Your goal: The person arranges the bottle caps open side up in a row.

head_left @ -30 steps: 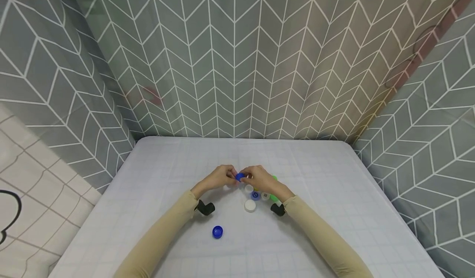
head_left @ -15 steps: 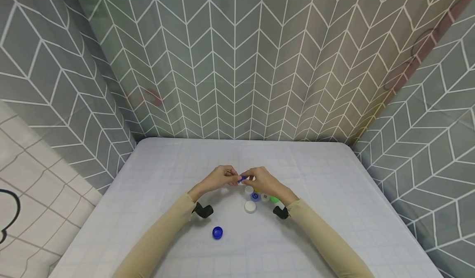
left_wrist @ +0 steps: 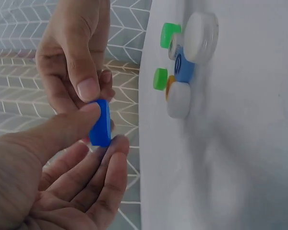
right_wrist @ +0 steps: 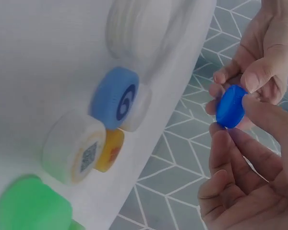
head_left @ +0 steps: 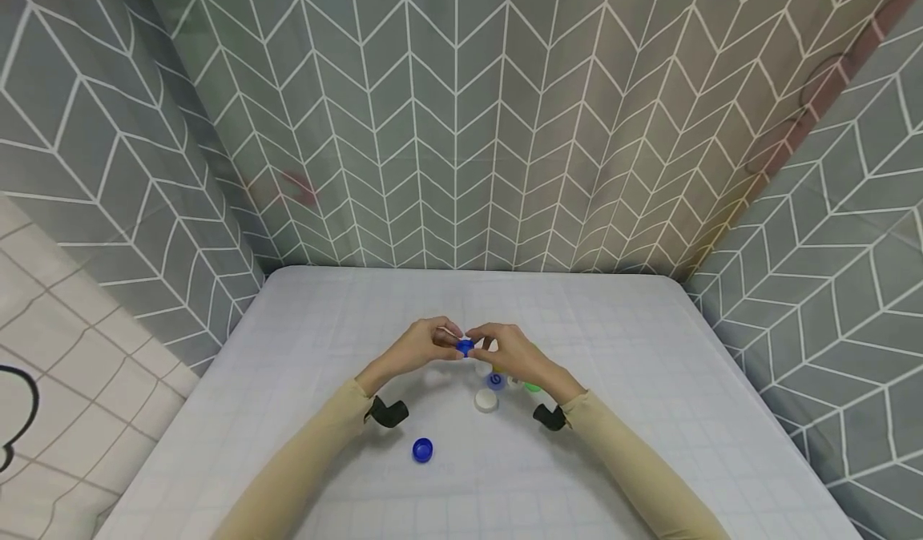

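Above the table, a dark blue bottle cap [head_left: 465, 348] is held between both hands. My left hand [head_left: 421, 343] pinches it from the left, with the thumb on its near side in the left wrist view. From the right, my right hand [head_left: 510, 349] grips the same cap [right_wrist: 231, 106] with thumb and fingertips. Just below the right hand lie a large white cap [head_left: 486, 400], a lighter blue cap [left_wrist: 184, 66] with a dark swirl, a white cap with a printed code [right_wrist: 84, 151], a yellow cap [right_wrist: 110, 149] and green caps [left_wrist: 160, 79].
A second dark blue cap [head_left: 422, 450] lies by itself on the white table cover [head_left: 346, 476], nearer the body, its hollow side up. Grey patterned curtains [head_left: 461, 123] hang behind the table and on both sides.
The held blue cap has been turned and tilted between the fingertips. Both wrists have shifted slightly, the left one outward. The caps on the table stay where they were.
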The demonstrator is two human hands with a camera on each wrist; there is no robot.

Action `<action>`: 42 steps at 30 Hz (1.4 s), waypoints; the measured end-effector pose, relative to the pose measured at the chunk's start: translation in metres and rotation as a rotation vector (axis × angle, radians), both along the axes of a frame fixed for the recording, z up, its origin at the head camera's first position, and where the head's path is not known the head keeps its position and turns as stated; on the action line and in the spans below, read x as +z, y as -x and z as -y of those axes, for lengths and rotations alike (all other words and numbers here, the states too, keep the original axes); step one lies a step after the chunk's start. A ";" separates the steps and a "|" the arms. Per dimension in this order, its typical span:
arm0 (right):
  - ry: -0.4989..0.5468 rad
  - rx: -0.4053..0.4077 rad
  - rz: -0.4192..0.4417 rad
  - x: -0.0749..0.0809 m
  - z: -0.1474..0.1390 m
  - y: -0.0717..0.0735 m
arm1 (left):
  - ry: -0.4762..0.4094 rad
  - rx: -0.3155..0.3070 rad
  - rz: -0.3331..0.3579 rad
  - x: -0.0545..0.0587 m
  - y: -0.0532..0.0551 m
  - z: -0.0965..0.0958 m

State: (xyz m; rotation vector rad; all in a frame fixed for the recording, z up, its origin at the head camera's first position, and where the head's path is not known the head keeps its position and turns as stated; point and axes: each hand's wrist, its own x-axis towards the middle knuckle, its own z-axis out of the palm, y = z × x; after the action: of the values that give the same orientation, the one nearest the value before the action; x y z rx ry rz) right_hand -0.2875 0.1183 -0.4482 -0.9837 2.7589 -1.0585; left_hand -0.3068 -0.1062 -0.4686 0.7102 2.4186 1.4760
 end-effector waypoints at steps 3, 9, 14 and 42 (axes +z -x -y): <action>-0.004 0.010 -0.005 0.003 0.000 -0.002 | 0.012 0.015 -0.030 0.006 -0.004 -0.001; -0.011 0.021 -0.039 0.010 0.000 -0.005 | 0.020 0.024 -0.088 0.014 -0.011 -0.004; -0.019 0.021 -0.072 0.014 0.000 -0.008 | 0.023 0.026 -0.107 0.017 -0.015 -0.002; -0.158 0.131 -0.077 0.031 0.003 -0.045 | 0.218 -0.157 -0.114 0.047 -0.055 0.005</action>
State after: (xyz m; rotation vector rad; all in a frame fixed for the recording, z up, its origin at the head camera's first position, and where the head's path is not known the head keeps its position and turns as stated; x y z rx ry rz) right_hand -0.2429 0.1154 -0.4169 -1.1860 2.7406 -0.7879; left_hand -0.2520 -0.1107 -0.4218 0.9311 2.4905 1.1213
